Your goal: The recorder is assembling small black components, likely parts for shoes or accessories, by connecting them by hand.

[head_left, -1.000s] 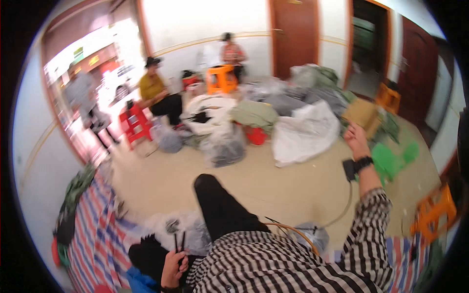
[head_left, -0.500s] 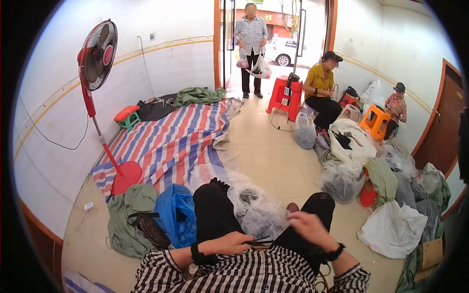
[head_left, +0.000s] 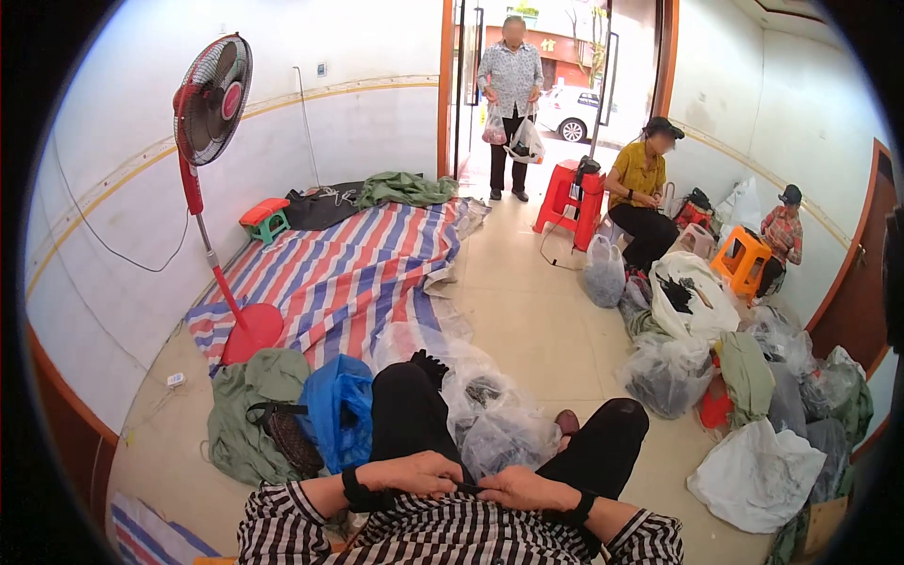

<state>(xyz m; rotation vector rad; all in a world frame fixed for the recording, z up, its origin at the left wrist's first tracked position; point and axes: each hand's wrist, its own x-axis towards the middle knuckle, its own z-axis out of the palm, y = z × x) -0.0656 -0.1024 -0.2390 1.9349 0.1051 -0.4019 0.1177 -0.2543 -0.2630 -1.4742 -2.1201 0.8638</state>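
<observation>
Over my lap, my left hand (head_left: pixel 422 473) and my right hand (head_left: pixel 529 488) are close together, fingers pinched. A thin black strip (head_left: pixel 468 488) spans the small gap between them, and each hand grips one end of it. Its exact kind is too small to make out. By my left knee lies a bunch of black pieces (head_left: pixel 430 365). Clear plastic bags (head_left: pixel 508 441) with dark contents rest between my legs. To the left of my left leg stands an open blue plastic bag (head_left: pixel 337 414).
A red standing fan (head_left: pixel 215 104) and striped sheet (head_left: pixel 339 273) are at left, near a green sack (head_left: pixel 254 377). Filled bags (head_left: pixel 669 377) and a white sack (head_left: pixel 758 476) line the right. Ahead are red stools (head_left: pixel 572 202), two seated people, and a person standing at the doorway with bags.
My right hand has come down and left to meet my left hand at the black strip. The view has shifted slightly, so the room appears farther right.
</observation>
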